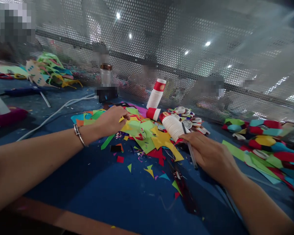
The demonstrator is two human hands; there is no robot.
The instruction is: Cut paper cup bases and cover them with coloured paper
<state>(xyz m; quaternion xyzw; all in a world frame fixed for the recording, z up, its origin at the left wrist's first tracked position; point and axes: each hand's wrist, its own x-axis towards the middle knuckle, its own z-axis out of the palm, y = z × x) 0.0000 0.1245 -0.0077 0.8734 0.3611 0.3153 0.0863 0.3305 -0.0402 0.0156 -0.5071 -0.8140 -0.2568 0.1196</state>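
Note:
My left hand [114, 120], a metal bracelet on its wrist, is over the left part of a pile of coloured paper scraps [139, 129]. Its fingers are bent and a little apart, with nothing seen between them. My right hand [209, 155] is closed on a slim pen [190, 148] that slants down past the fingers. The fingertips are close to the lower end of a stack of white and red paper cups [172, 125] lying on its side. A yellow paper cutout [164, 138] lies beside that stack.
A second cup stack [156, 94] leans upright behind, by a single red cup [153, 113]. A long dark tool [185, 189], blurred, lies in front. At right are coloured paper pieces [269, 140]. A white cable [56, 114] crosses the left side; a perforated metal screen [161, 42] stands behind.

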